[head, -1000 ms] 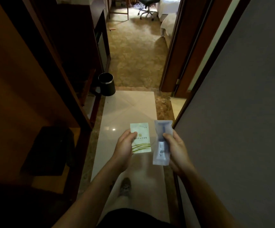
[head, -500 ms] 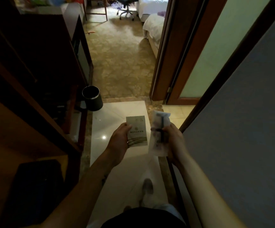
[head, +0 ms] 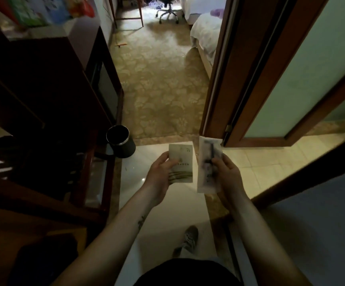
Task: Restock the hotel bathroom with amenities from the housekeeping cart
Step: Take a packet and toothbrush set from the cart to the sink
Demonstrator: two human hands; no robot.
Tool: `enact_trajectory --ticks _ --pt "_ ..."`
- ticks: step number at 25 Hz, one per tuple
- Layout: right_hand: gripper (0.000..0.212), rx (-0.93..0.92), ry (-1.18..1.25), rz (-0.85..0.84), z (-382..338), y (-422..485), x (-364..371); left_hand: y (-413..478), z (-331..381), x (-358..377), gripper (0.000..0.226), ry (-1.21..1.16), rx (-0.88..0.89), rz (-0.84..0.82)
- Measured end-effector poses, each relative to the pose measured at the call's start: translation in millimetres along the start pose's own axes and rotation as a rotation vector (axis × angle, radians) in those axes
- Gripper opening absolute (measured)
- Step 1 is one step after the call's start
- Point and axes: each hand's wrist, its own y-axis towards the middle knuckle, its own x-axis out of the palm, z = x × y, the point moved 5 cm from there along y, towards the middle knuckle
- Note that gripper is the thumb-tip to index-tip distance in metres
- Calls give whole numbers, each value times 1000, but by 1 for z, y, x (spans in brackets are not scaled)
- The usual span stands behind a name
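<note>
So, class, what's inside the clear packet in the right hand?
A slim dark item shows through the clear packet; blur hides its identity, and the right hand covers part.

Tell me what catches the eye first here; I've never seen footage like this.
At centre, the left hand pinches a pale sachet with green stripes. Beside it, the right hand holds a clear plastic packet with something dark inside, too blurred to name. Left of them, a black waste bin stands on the floor by the dark cabinet.
</note>
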Motion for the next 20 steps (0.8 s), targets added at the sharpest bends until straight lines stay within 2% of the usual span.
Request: enact_trajectory --ticks 4,8,12,20 --pt "32 -47 -12 27 -52 87 0 94 50 31 25 19 17 25" --pt "24 -81 -32 34 -82 133 -13 144 68 66 25 28 -5 -55" --pt "18 -118 -76 155 -105 195 -31 222 90 102 26 56 -41 -110" --pt "19 -90 26 403 -156 335 -49 395 134 187 26 19 -210 -333"
